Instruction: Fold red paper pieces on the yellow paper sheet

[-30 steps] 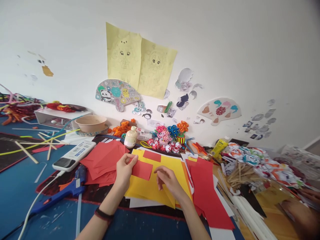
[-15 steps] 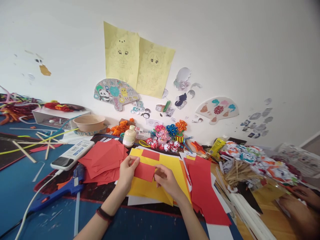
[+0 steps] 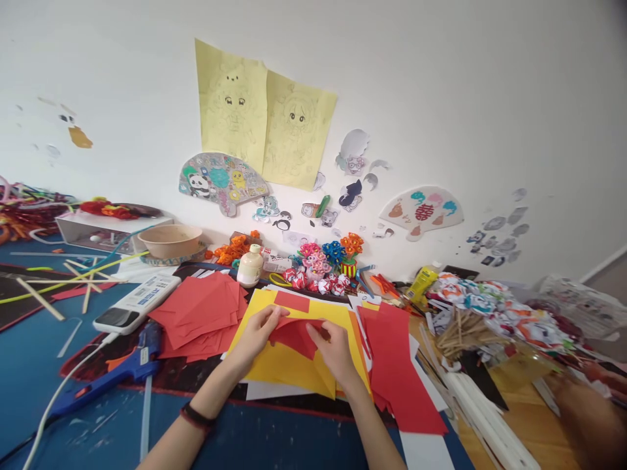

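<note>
Folding is barely begun: left hand [image 3: 259,331] and right hand [image 3: 334,349] pinch red paper [image 3: 298,334], bent over yellow sheets [image 3: 289,365].

Bright, even daylight; soft shadows, sharp centre, bowed wide-angle edges.

A paper piece [image 3: 294,334] is lying on a sheet stack [image 3: 289,365] at the desk [image 3: 29,372] middle, between the left hand [image 3: 257,333] and right hand [image 3: 336,349] — both touching it. Left of the stack a paper pile [image 3: 196,313] is lying, with a glue gun [image 3: 105,375] before it and a power strip [image 3: 137,301] further left. A bottle [image 3: 249,266] is standing behind the pile. Right of the stack, more sheets [image 3: 396,365] are lying — sticks [image 3: 460,336] beyond them.
</note>
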`<state>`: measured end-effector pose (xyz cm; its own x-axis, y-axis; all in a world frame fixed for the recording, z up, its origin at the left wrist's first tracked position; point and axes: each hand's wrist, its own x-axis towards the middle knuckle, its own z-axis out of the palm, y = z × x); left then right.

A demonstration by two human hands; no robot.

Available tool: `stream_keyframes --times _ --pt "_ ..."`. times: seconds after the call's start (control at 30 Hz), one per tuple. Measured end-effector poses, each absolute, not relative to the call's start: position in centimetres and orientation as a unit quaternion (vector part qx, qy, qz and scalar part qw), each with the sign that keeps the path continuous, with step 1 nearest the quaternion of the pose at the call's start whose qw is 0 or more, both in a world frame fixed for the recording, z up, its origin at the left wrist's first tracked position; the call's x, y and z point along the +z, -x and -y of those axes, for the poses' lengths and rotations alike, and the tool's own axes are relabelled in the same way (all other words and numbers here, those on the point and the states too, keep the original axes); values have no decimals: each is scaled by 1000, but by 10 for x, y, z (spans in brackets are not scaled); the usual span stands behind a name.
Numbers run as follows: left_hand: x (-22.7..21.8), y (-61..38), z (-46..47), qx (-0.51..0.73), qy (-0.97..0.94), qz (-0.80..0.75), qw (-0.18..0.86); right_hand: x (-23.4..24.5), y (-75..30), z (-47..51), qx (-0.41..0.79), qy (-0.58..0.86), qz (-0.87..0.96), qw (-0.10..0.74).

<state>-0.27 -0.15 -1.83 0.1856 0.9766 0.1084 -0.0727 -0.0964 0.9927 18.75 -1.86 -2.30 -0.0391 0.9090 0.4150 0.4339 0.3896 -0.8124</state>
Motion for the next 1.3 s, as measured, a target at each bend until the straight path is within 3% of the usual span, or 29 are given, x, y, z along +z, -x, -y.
stream_keyframes --times 0.17,0.3,0.47,0.6,0.73,0.9,1.3 --pt "-15 3 3 496 -587 -368 523 -18 -190 18 372 477 597 528" --pt "-23 1 2 526 -564 -430 470 -9 -182 25 482 431 545 534" --pt "-19 -2 9 552 -604 -505 274 -4 -174 32 531 415 527 518" --pt "-13 0 14 557 -620 -550 50 -9 -174 31 559 393 508 525" --pt "-9 3 17 471 -759 -429 -136 -15 -176 27 583 390 477 529" --pt "-2 -2 21 362 -856 -348 -120 -19 -180 23 547 409 489 542" --pt "-13 -6 21 415 -831 -369 4 -12 -185 27 473 420 567 528"
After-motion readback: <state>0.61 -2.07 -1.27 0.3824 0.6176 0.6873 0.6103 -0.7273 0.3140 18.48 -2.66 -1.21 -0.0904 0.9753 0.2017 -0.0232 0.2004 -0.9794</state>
